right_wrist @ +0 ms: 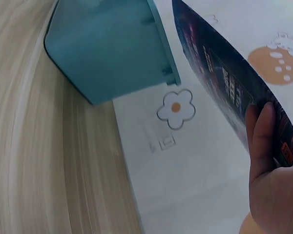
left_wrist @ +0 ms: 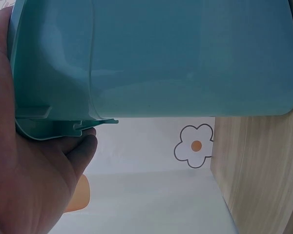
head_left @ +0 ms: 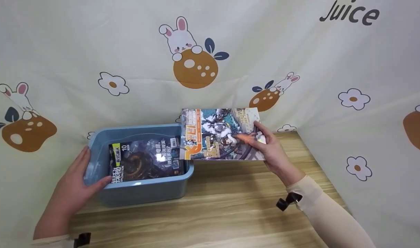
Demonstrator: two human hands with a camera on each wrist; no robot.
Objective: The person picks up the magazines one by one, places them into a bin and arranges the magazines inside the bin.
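A blue plastic bin (head_left: 144, 189) stands on the wooden table, and my left hand (head_left: 74, 186) grips its left end, thumb over the front rim and fingers along the outer side. Inside the bin lies a dark magazine (head_left: 144, 160) with a yellow-and-white title strip. My right hand (head_left: 273, 151) holds a colourful magazine (head_left: 223, 134) by its right edge, thumb on the cover and fingers underneath. That magazine is raised beside the bin, its left edge overlapping the bin's right rim in the head view. In the right wrist view its dark back cover (right_wrist: 224, 73) shows, slightly bent.
The wood-grain table (head_left: 230, 206) reaches out in front of the bin and to its right. A pale cloth (head_left: 134, 41) with rabbits, oranges and flowers hangs behind and along the sides, close to the bin's back.
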